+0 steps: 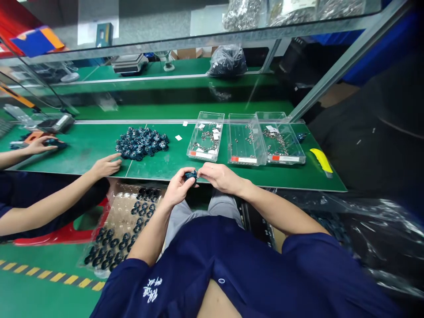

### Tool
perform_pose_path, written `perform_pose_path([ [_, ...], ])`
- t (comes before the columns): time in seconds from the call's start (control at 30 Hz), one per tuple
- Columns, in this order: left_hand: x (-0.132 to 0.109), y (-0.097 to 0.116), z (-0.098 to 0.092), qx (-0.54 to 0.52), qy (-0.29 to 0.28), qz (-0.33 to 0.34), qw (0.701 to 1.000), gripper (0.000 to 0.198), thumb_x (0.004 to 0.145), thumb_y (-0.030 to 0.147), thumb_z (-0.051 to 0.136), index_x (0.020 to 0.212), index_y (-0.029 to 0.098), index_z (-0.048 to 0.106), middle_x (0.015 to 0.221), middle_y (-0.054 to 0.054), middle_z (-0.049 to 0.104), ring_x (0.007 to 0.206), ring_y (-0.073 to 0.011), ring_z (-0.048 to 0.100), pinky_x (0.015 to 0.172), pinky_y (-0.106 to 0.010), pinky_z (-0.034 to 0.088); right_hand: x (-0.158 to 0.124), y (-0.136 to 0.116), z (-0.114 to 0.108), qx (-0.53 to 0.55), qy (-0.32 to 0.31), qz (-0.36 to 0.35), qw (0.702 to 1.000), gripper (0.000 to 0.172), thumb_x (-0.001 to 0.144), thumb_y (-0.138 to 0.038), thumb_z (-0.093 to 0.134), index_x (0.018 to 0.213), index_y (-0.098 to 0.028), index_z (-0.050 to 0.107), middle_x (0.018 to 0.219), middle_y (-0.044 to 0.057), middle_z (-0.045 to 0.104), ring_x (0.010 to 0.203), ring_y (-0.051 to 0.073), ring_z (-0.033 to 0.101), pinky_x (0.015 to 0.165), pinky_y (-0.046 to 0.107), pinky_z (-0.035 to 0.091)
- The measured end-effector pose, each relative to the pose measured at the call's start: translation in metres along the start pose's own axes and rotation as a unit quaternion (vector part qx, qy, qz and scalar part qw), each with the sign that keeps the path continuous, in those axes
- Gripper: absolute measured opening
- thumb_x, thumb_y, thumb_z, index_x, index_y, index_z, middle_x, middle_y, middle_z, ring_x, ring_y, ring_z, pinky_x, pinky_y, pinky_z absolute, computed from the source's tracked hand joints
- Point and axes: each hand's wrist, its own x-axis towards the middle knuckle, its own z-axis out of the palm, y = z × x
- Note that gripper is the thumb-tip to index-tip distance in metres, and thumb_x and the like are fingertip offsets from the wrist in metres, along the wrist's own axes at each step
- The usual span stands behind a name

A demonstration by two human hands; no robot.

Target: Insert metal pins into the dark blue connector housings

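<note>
Close to the bench's front edge, my left hand [179, 187] is closed around a small dark-blue plastic part [190, 176]. My right hand [220, 177] touches the part's right side, thumb and fingers pinched together; whatever sits between those fingertips is too small to make out. Just beyond my hands stands a clear plastic tray [190, 153] holding small metal pieces and white paper slips. Two more clear trays [229, 145] with small metal pieces stand to its right. Left of my hands lies a heap of similar dark-blue parts [141, 143].
A co-worker's hands [105, 167] are at the bench on the left, one beside the heap. A yellow cutter knife [320, 160] lies at the right end. A metal shelf post [347, 62] rises behind it. A carton tray of black rings [124, 207] sits below, left.
</note>
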Motion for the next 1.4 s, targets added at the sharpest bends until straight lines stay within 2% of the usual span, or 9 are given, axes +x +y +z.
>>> perform_pose_path([
  [0.23,0.002,-0.001,-0.004,0.068,-0.003,0.016,0.998,0.043,0.072,0.030,0.080,0.109,0.017,0.060,0.104,-0.007,0.064,0.090,-0.0168,0.062,0.074,-0.028,0.057,0.000,-0.002,0.002,0.023,-0.002,-0.005,1.000,0.026,0.103,-0.023,0.040,0.097,-0.015,0.064,0.089,0.008,0.063,0.078,0.015,0.058,0.072,0.026,0.047],
  [0.6,0.000,-0.004,0.001,0.084,0.020,-0.014,0.996,0.035,0.076,0.032,0.074,0.105,0.020,0.059,0.089,-0.001,0.063,0.061,-0.0107,0.055,0.057,-0.025,0.049,0.004,-0.007,0.007,-0.002,-0.010,0.017,1.000,0.023,0.101,-0.024,0.042,0.096,-0.017,0.063,0.087,0.007,0.064,0.077,0.017,0.058,0.072,0.028,0.047],
  [0.8,0.001,-0.009,0.002,0.165,0.056,0.046,0.984,0.019,0.078,0.025,0.068,0.095,0.019,0.061,0.092,-0.002,0.066,0.086,-0.0179,0.062,0.083,-0.031,0.048,0.008,-0.016,0.019,-0.093,-0.013,0.021,0.995,0.023,0.100,-0.021,0.042,0.088,-0.015,0.060,0.083,0.009,0.063,0.075,0.018,0.056,0.070,0.030,0.045],
  [0.97,0.001,-0.010,-0.004,0.181,0.070,0.046,0.980,0.019,0.078,0.025,0.066,0.095,0.019,0.060,0.088,0.000,0.064,0.081,-0.0163,0.059,0.078,-0.030,0.047,0.022,-0.013,0.023,0.034,0.001,0.133,0.991,0.009,0.090,-0.019,0.056,0.086,-0.016,0.063,0.078,0.003,0.066,0.068,0.013,0.057,0.064,0.025,0.043],
  [1.07,0.001,-0.015,-0.013,0.113,0.044,0.002,0.993,0.023,0.078,0.024,0.063,0.100,0.020,0.058,0.079,0.002,0.059,0.065,-0.0127,0.054,0.065,-0.026,0.046,0.038,-0.007,0.032,0.118,-0.007,0.209,0.971,0.009,0.086,-0.024,0.061,0.082,-0.016,0.063,0.068,-0.001,0.064,0.059,0.011,0.055,0.058,0.023,0.041],
  [1.17,0.004,-0.024,-0.038,0.025,0.066,-0.014,0.997,0.025,0.082,0.026,0.060,0.105,0.020,0.055,0.084,0.001,0.062,0.063,-0.0116,0.057,0.061,-0.025,0.047,0.051,0.000,0.048,0.167,0.014,0.246,0.955,0.018,0.083,-0.034,0.067,0.088,-0.017,0.062,0.068,-0.002,0.064,0.059,0.011,0.056,0.058,0.024,0.043],
  [1.23,0.006,-0.032,-0.070,0.030,0.135,0.030,0.990,0.033,0.081,0.027,0.063,0.112,0.020,0.053,0.101,-0.005,0.067,0.084,-0.0149,0.065,0.075,-0.029,0.052,0.054,0.004,0.057,0.184,0.027,0.255,0.949,0.027,0.081,-0.039,0.070,0.094,-0.017,0.063,0.072,-0.001,0.065,0.062,0.012,0.057,0.061,0.025,0.046],
  [1.3,0.008,-0.039,-0.117,0.074,0.231,0.067,0.968,0.049,0.079,0.025,0.068,0.123,0.019,0.047,0.112,-0.010,0.068,0.105,-0.0183,0.065,0.095,-0.035,0.049,0.050,0.006,0.061,0.204,0.024,0.266,0.942,0.030,0.081,-0.042,0.070,0.098,-0.018,0.063,0.076,0.000,0.067,0.066,0.013,0.060,0.063,0.027,0.049],
  [1.4,0.013,-0.048,-0.203,0.157,0.389,0.050,0.907,0.052,0.077,0.024,0.072,0.123,0.016,0.050,0.115,-0.012,0.068,0.109,-0.0207,0.065,0.103,-0.039,0.046,0.034,0.009,0.061,0.239,0.000,0.310,0.920,0.029,0.083,-0.042,0.067,0.097,-0.018,0.063,0.077,0.002,0.069,0.066,0.015,0.063,0.062,0.028,0.050],
])
